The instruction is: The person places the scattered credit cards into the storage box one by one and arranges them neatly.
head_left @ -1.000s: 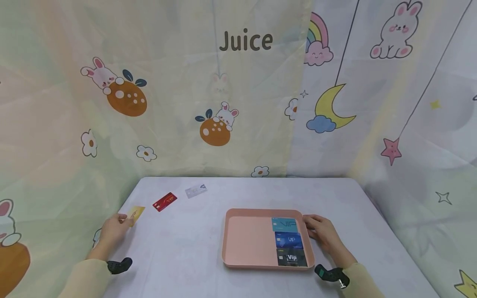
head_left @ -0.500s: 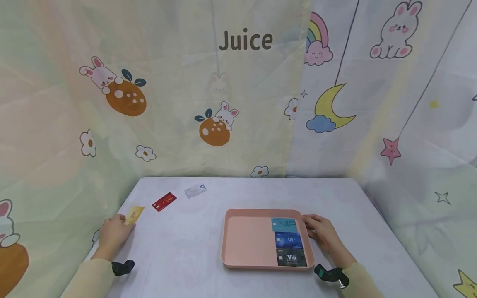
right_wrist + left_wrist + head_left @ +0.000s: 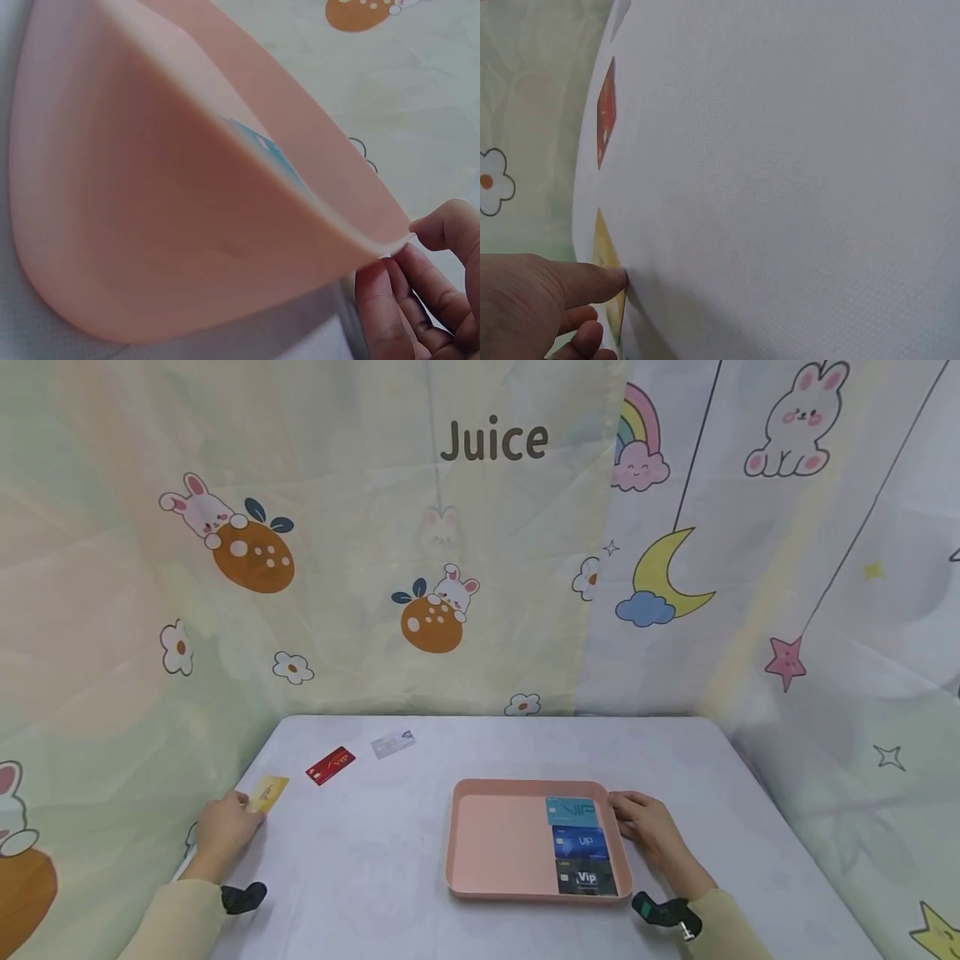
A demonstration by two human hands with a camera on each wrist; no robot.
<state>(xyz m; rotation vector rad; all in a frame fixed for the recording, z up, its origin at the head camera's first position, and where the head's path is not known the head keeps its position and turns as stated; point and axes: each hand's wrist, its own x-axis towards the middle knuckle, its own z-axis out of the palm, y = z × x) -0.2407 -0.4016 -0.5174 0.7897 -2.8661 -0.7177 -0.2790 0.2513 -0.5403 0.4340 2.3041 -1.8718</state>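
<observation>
At the table's left side, my left hand (image 3: 225, 827) grips the near-left end of a yellow card (image 3: 269, 793). The thumb (image 3: 600, 283) lies over that card in the left wrist view, and curled fingers show beside it. On the right, my right hand (image 3: 651, 827) pinches the far-right corner of a pink tray (image 3: 495, 893), thumb at the rim and fingers beneath it. Inside the tray, along its right side, a teal VIP card (image 3: 572, 812), a blue VIP card (image 3: 581, 842) and a black Vip card (image 3: 586, 877) lie in a column.
A red VIP card (image 3: 331, 766) and a silver-white card (image 3: 393, 744) lie on the white table (image 3: 360, 860) toward the back left. Printed cloth curtains (image 3: 337, 527) hang behind and on both sides. Black camera mounts sit on both wrists.
My left hand has shifted slightly at the yellow card, its wrist turning a little, and the card has hardly moved. The right hand, the tray and the other cards look unmoved.
</observation>
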